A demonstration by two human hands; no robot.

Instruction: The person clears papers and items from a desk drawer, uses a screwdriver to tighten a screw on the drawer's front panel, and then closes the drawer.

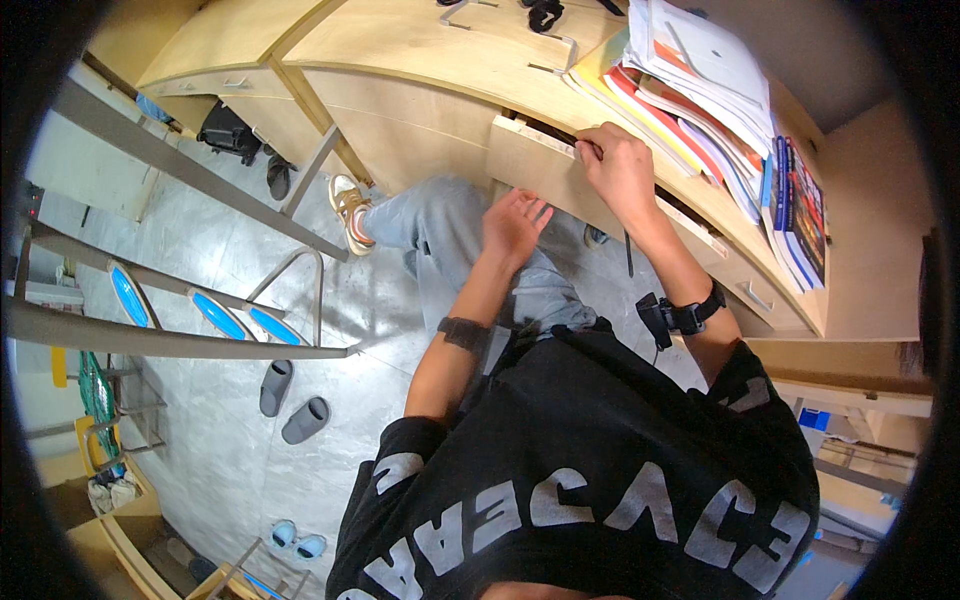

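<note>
A pale wooden drawer (535, 158) under the desktop is pulled out a little, leaving a dark narrow gap along its top. At that top edge, my right hand (618, 172) is closed with its fingers curled over the drawer front. The inside of the drawer is mostly hidden. My left hand (513, 228) is held just below the drawer front, above my knee, fingers apart and nothing in them. A dark band is on my left wrist, and a black strapped device (682, 316) is on my right.
On the desktop (400, 45) a stack of papers and folders (690, 80) leans beside upright books (795, 210). A grey metal frame with rungs (190, 165) stands at the left. Grey slippers (305, 420) lie on the tiled floor (350, 400).
</note>
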